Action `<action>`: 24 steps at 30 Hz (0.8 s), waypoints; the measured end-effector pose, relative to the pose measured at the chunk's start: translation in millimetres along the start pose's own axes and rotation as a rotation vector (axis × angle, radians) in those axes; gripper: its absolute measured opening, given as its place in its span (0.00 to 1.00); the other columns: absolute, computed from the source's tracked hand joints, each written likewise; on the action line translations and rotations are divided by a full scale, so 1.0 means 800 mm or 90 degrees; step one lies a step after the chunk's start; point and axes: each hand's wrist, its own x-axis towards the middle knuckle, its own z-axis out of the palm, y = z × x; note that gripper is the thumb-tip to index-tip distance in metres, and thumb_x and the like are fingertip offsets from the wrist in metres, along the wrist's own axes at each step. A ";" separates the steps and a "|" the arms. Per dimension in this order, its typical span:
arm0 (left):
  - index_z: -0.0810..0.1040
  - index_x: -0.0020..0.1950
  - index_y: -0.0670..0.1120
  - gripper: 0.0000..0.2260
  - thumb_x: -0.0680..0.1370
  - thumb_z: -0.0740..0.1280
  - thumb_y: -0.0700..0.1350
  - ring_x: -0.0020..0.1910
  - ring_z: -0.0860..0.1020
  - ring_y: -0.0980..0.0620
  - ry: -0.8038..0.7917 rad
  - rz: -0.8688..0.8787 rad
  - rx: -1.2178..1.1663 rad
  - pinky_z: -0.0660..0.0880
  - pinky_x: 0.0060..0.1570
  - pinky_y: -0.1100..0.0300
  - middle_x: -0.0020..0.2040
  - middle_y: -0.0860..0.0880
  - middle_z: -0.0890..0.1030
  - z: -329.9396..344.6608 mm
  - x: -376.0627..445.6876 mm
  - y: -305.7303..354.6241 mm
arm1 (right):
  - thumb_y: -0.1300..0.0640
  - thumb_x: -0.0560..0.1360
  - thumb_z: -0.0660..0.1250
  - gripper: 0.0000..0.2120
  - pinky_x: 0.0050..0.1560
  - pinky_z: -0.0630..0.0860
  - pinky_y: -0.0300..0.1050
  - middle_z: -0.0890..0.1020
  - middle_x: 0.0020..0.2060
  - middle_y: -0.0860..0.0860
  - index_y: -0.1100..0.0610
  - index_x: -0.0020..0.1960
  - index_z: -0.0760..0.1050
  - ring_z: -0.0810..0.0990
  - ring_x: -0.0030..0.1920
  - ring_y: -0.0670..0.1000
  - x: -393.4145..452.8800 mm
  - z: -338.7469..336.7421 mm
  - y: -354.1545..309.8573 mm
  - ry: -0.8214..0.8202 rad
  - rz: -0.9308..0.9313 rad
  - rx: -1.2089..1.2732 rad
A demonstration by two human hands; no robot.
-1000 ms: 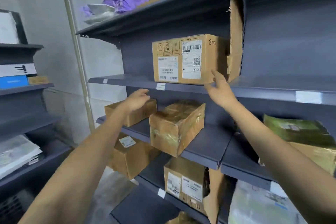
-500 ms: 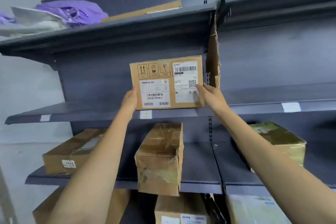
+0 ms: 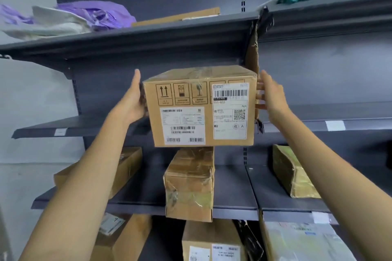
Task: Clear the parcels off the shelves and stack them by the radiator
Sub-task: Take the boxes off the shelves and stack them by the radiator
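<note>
Dark shelving (image 3: 89, 125), middle shelf: labelled box (image 3: 199, 108) overhangs front edge, near upright post. Left hand (image 3: 131, 101) and right hand (image 3: 271, 97) clamp its sides, fingers straight. Risk: flat-palm hold slips, box drops onto taped parcel (image 3: 188, 182) below.

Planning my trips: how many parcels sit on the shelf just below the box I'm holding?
3: a brown box at the left, a taped box mid-shelf, a taped parcel at the right. The forearms may hide others.

Both hands, left hand (image 3: 133, 103) and right hand (image 3: 272, 98), clamp the labelled box (image 3: 199, 108) dead centre, taped parcel (image 3: 189, 184) at 6 o'clock.
</note>
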 end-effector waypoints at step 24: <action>0.81 0.51 0.49 0.16 0.65 0.71 0.51 0.43 0.84 0.55 -0.212 -0.080 0.057 0.79 0.34 0.65 0.46 0.50 0.86 0.006 -0.057 -0.037 | 0.52 0.69 0.73 0.27 0.45 0.80 0.39 0.81 0.54 0.43 0.44 0.64 0.66 0.82 0.52 0.44 -0.072 -0.031 -0.018 -0.287 0.047 -0.005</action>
